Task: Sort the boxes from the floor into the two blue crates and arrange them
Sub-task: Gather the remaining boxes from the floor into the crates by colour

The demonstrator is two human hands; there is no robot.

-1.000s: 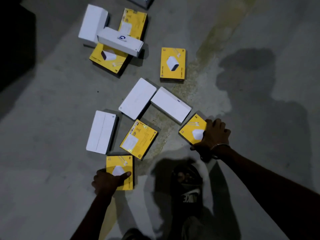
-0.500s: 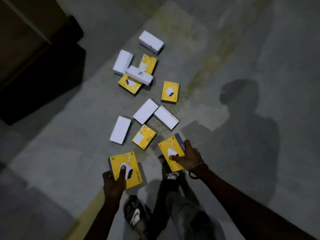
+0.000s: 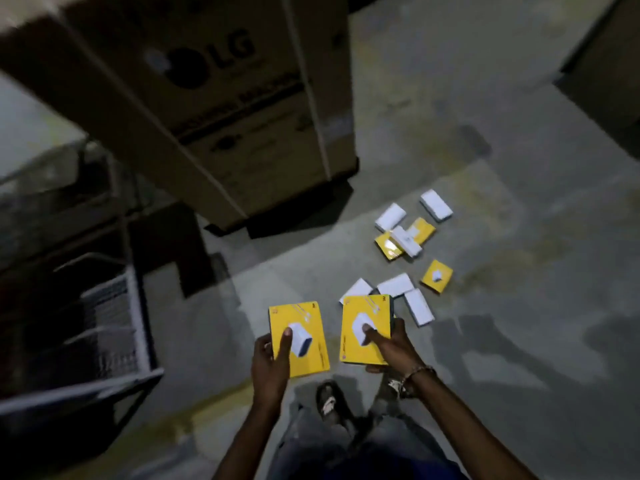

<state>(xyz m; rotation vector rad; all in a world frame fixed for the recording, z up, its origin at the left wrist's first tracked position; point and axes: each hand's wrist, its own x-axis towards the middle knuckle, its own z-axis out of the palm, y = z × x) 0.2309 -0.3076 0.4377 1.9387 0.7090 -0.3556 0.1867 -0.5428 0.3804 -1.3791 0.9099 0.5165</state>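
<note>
Holding one yellow box (image 3: 300, 339) in the left hand (image 3: 268, 365) and another yellow box (image 3: 363, 329) in the right hand (image 3: 393, 346), thumbs on top, faces up, likely for carrying. More boxes (image 3: 398, 285) lie far right on the floor (image 3: 519, 237); a crate-like frame (image 3: 138, 323) stands left.

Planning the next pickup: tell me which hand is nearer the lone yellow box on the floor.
Right. The right hand, holding a yellow box, sits below-left of the lone yellow box; the left hand is farther left.
</note>
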